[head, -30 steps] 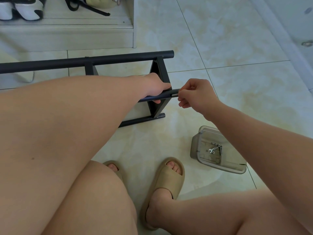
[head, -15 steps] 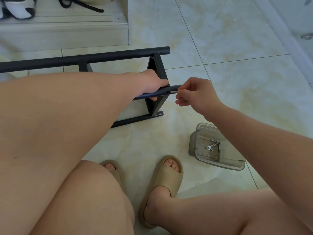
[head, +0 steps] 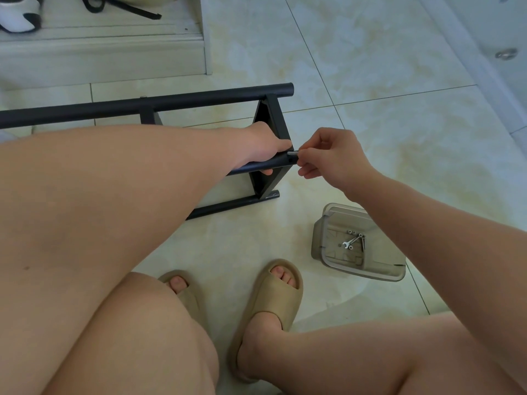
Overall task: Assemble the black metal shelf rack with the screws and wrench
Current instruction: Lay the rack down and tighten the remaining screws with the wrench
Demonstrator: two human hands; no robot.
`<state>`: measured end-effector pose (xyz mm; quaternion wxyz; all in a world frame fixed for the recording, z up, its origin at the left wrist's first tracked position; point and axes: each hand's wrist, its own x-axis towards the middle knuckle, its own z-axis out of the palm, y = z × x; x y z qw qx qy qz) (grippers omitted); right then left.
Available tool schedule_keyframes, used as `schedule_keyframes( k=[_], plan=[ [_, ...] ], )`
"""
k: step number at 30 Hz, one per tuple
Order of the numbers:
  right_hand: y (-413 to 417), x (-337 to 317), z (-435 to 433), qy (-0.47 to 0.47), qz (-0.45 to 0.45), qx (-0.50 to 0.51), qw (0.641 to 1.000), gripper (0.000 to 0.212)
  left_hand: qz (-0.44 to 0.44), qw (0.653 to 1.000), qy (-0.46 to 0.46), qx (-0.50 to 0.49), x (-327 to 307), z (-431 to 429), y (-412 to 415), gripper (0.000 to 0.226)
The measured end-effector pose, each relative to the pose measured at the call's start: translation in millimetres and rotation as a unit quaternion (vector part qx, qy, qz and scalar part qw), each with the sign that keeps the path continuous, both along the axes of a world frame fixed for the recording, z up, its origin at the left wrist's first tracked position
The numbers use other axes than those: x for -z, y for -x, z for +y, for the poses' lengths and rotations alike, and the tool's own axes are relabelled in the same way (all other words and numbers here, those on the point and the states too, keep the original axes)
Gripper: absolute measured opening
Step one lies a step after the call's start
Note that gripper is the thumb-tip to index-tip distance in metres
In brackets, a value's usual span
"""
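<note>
You brace the black shelf rack (head: pixel 171 102) on the tiled floor (head: pixel 399 138), left hand (head: pixel 262 146) wrapped round its near crossbar (head: pixel 265 165), whose long axis runs 9 to 3 o'clock. The right hand (head: pixel 328 158), the nearer to the bar's 3 o'clock end, pinches a small silver screw (head: pixel 293 152) right at that tip, beside the side frame (head: pixel 273 121). The rack is matte black tube, lying on its side. The wrench (head: pixel 352 241) and spare screws (head: pixel 350 232) sit in a clear container (head: pixel 322 240) at 5 o'clock from the right hand, well apart
</note>
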<state>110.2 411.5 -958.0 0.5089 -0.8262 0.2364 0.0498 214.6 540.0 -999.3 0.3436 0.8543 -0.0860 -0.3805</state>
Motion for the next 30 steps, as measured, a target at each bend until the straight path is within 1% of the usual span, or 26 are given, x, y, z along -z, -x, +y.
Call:
schedule_keyframes(
  k=[4,8,12,15,19,21,23,26,28,30],
  plan=[
    [3,-1,-6,0.017,0.009,0.005,1.0,0.013,0.003,1.0,0.006,0.001,2,-4,-1,0.044],
    [7,-1,-8,-0.007,0.01,-0.002,1.0,0.013,0.003,1.0,0.005,0.002,0,-3,-1,0.045],
    [7,1,-8,0.006,0.016,-0.024,1.0,0.012,-0.005,1.0,-0.005,0.005,-2,-3,0,0.044],
    [8,6,-6,0.011,0.009,-0.037,0.999,0.015,0.003,1.0,-0.004,0.004,-2,-3,2,0.043],
    [9,17,-3,0.063,0.005,-0.061,0.996,0.012,0.009,1.0,0.007,0.0,-1,-3,1,0.036],
    [9,21,-3,0.087,0.007,-0.063,0.994,0.013,0.014,1.0,0.013,-0.002,-1,-2,1,0.033],
    [8,23,-1,0.12,0.007,-0.072,0.99,0.017,0.018,1.0,0.014,-0.002,0,-1,2,0.034],
    [7,24,5,0.19,-0.003,-0.114,0.975,0.019,0.031,0.999,0.022,-0.007,0,0,2,0.04],
    [5,25,8,0.197,-0.004,-0.116,0.974,0.016,0.034,0.999,0.021,-0.005,0,0,2,0.042],
    [3,27,9,0.182,-0.003,-0.104,0.978,0.013,0.033,0.999,0.025,-0.006,0,0,2,0.039]
  ],
)
